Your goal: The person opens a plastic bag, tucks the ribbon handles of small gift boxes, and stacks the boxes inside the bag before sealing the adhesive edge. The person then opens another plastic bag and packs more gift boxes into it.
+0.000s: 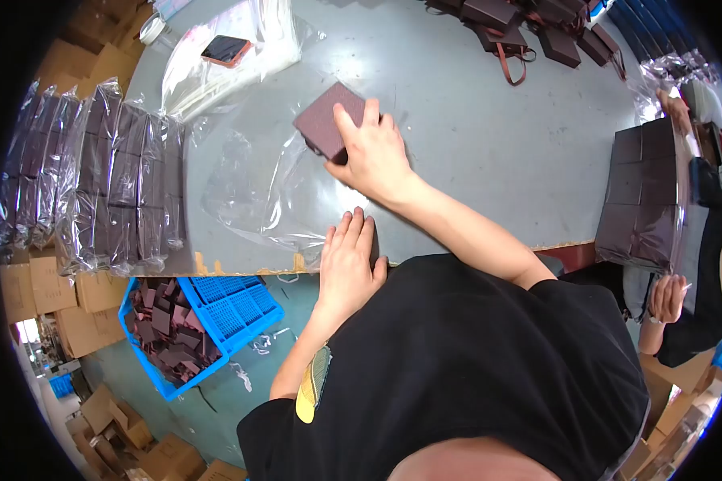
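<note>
Box, dark, at 12 o'clock from left hand. Right hand grips it from its 4 o'clock side. Left hand flat, fingers together, near clear film at box's 8 o'clock; contact unclear. Judged light, stiff, matte, hardly slippery; corners might dent. Best hold: opposite sides.

"Can you read any lettering here?"
"No, none at all."
"Not even on the brown carton at the left?"
"Some faint marks, perhaps, but too small to make out."
"The phone?"
"Its screen looks dark, with no words I can read."
"The box under the right hand?"
"Nothing legible on its upper face."
</note>
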Motion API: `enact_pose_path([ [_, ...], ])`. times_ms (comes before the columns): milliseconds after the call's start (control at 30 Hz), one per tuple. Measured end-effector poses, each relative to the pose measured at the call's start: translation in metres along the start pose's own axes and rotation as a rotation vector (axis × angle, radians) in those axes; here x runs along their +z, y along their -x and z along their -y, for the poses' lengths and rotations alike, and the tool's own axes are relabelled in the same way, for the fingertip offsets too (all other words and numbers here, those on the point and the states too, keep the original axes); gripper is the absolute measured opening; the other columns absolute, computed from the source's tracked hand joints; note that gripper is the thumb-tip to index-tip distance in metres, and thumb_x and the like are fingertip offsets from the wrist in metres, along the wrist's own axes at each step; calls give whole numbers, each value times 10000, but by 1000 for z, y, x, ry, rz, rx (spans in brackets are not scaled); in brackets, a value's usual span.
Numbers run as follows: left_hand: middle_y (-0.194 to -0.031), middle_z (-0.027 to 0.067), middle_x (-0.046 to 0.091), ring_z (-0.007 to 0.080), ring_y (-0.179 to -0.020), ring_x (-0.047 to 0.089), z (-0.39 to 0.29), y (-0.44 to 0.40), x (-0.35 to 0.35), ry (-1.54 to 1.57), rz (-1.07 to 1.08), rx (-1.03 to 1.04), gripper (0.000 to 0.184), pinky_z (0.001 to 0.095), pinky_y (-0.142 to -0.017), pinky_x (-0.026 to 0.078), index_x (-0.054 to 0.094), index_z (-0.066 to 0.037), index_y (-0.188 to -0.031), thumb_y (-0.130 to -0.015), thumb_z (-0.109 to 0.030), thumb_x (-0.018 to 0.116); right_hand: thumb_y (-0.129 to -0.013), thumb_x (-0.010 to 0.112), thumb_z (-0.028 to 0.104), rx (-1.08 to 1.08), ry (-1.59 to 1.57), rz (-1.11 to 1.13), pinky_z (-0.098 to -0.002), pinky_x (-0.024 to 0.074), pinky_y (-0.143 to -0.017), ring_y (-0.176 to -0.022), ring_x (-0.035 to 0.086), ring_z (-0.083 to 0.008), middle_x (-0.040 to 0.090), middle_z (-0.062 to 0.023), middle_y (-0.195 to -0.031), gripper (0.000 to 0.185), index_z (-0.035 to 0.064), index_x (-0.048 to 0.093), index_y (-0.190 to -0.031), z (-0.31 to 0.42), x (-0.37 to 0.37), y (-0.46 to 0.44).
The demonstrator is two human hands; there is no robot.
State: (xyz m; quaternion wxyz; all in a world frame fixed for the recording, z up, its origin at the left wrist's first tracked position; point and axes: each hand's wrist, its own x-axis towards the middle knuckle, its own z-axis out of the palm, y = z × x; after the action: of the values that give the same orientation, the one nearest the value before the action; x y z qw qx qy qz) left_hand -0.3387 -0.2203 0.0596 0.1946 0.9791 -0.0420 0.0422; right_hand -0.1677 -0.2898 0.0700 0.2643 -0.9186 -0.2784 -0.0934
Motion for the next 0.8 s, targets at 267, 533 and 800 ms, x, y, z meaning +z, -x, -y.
enact_pose_path([
  [267, -1232, 206, 590, 405, -1139, 555, 26, -36, -72, 128, -278, 2, 401, 500, -924, 443, 607, 4, -1167, -788, -99, 685, -694, 843, 367, 15, 37, 28, -485, 529, -864, -1004, 567, -451, 384, -382, -1360, 872, 90, 441, -1417, -4, 5, -11],
  [533, -1126, 278, 653, 446, -1100, 603, 85, -163, -68, -69, -163, -255, 617, 487, -932, 485, 500, 59, -1322, -727, -23, 641, -692, 827, 339, 15, -28, 32, -529, 513, -890, -1059, 521, -496, 373, -367, -1325, 868, 94, 443, -1431, -5, 3, -12],
  [800, -812, 158, 718, 291, -803, 708, 134, -192, -67, -73, -153, -334, 381, 392, -735, 531, 708, -46, -1117, -746, -11, 628, -690, 827, 354, -11, 11, 8, -510, 513, -870, -1029, 528, -447, 370, -344, -1339, 864, 117, 440, -1425, -9, 8, -9],
])
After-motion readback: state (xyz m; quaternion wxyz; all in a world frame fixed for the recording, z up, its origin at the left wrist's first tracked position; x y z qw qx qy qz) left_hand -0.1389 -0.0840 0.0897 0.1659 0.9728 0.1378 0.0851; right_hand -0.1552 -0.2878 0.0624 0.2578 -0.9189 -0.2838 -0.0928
